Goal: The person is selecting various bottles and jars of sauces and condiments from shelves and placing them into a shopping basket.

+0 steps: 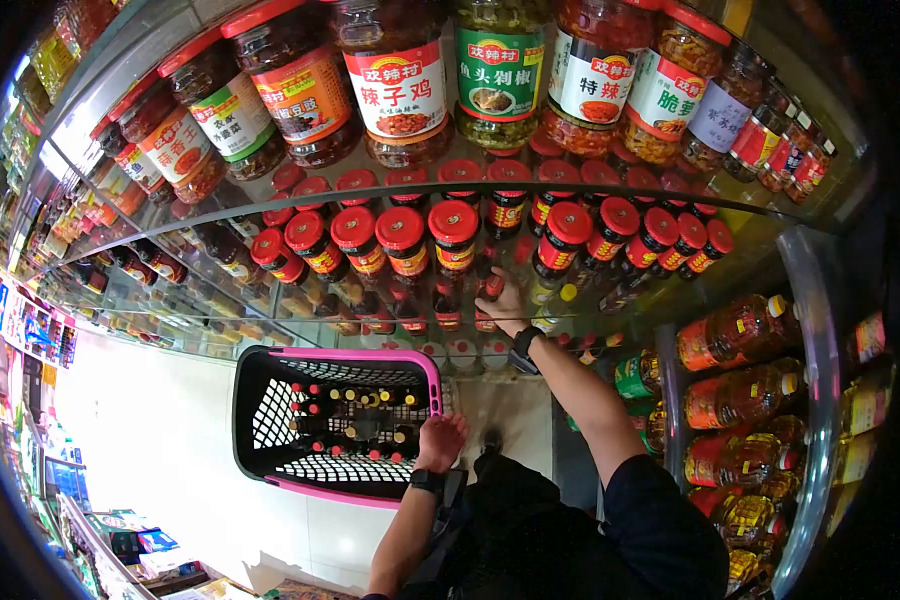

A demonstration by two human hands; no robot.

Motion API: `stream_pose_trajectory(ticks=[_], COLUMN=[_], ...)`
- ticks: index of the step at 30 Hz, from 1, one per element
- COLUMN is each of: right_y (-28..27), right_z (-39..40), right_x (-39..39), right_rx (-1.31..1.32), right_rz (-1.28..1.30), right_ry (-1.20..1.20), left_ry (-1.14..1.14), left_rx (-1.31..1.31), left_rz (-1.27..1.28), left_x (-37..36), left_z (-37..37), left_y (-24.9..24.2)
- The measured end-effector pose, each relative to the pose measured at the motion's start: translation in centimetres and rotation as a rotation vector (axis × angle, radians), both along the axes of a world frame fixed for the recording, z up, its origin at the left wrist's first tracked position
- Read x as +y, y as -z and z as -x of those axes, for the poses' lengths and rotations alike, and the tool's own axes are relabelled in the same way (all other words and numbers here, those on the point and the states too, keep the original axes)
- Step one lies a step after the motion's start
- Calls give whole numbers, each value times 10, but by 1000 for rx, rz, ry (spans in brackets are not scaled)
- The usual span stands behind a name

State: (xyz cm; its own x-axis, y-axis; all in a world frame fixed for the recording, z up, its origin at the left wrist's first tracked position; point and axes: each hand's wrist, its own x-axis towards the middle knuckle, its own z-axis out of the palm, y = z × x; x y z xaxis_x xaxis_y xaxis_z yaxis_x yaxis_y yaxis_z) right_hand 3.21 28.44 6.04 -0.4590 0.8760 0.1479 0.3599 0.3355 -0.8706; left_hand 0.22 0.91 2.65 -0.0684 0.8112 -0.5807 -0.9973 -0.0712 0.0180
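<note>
Glass shelves (610, 203) of red-lidded jars (454, 238) curve across the view, above a pale floor (160, 420). On a lower shelf, just below the front row of jars, a small bottle (492, 286) lies between the fingers of the right hand (507, 308), which are drawn narrow about its side. The bottle looks dark, with a red label; finer detail is too small to read. It appears to stand upright, its long axis running roughly up and down, though its ends are hard to make out. Similar bottles (446, 306) stand beside it. The left hand (442, 441) is at the pink rim (434, 385) of a black basket (255, 372) holding more bottles; whether its bent fingers grip there, I cannot tell.
</note>
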Motion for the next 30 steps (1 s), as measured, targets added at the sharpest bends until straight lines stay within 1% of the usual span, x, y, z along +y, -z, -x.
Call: stream_pose_trajectory(ticks=[2, 3, 5, 6, 8, 12, 14, 15, 17, 18, 19, 20, 21, 23, 24, 25, 26, 27, 29, 30], right_y=[12, 10, 6, 6, 4, -1, -8, -4, 8, 3, 1, 0, 2, 21, 22, 23, 40, 60, 88, 90], right_z=[-4, -6, -10, -12, -16, -25, -30, -34, -42, -45, -51, -57, -63, -80, -89, -96, -107, -123, -151, -165], right_x=[1, -1, -5, -6, -8, -15, -20, -21, -29, -40, -54, -71, -88, -127, -155, -186, -209, -231, -276, -295], right_rx=[-128, -130, -165, -164, -144, -164, -122, -121, -72, 3, 4, 62, 119, 81, 88, 100, 84, 68, 186, 110], right_rz=[-179, -182, -117, -119, -67, -83, -102, -105, -88, -124, -131, -54, 22, -10, 14, 40, 63, 87, 322, 365], right_ry=[9, 10, 17, 22, 16, 31, -34, -24, -49, -22, -11, 29, 63, 134, 168, 205, 224, 243, 378, 452], left_ry=[6, 7, 47, 51, 43, 84, 107, 117, 125, 136, 128, 121, 126, 134, 140, 192, 244, 254, 270, 286], left_rx=[-12, -14, -37, -36, -9, -16, -36, -35, 5, 8, 30, 53, 55, -60, -58, -88, -119, -113, -206, -203], left_rz=[3, -1, -158, -160, -48, -95, -151, -154, -60, -67, 8, 84, 75, 1, -7, -110, -212, -218, 18, 5], left_x=[0, -2, -8, -9, -10, -15, -16, -17, -18, -17, -17, -18, -18, -21, -24, -27, -30, -32, -29, -34], left_z=[0, 1, 3, 3, 3, 5, 7, 7, 8, 7, 6, 6, 6, 7, 6, 6, 5, 1, -13, -19], left_y=[13, 26, 50, 47, 42, 42, 45, 41, 32, 26, 19, 15, 19, 36, 37, 38, 38, 44, 62, 66])
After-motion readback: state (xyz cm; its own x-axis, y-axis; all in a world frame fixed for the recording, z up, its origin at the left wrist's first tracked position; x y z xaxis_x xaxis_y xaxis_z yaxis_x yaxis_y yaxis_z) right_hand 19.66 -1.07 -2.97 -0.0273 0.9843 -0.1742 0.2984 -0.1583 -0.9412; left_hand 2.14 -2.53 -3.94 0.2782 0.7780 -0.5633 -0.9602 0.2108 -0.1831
